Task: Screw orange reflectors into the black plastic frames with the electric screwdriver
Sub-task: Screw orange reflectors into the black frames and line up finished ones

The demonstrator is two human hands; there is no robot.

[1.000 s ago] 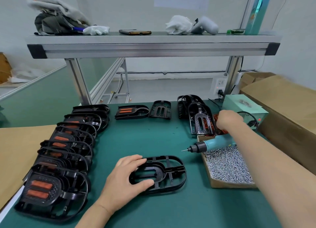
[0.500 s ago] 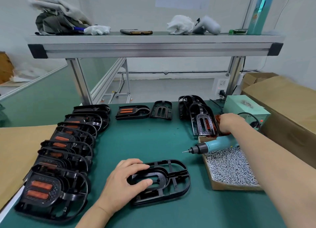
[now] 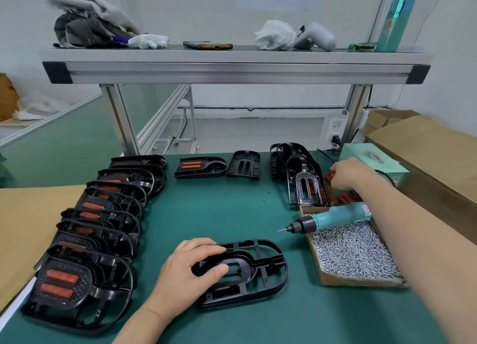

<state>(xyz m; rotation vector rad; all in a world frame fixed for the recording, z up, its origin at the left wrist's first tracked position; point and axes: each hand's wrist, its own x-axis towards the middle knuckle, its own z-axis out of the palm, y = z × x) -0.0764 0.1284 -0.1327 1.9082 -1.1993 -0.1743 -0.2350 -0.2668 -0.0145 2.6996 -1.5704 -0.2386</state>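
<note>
Teal screwdriver (image 3: pixel 333 218) on screw box (image 3: pixel 343 281), frames (image 3: pixel 103 214) left

Assembly workshop, aluminium-framed workbench (image 3: pixel 232 71), screw box (image 3: pixel 356 256)

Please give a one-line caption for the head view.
Left hand holds an empty black plastic frame while right hand reaches among loose orange reflectors.

No text, number or brand can be read. White lettering is printed on the teal body of the electric screwdriver (image 3: pixel 333 218), but it is blurred and partly hidden. A dark printed mark on the top of the pale green box (image 3: pixel 361 154) is likewise illegible.
</note>
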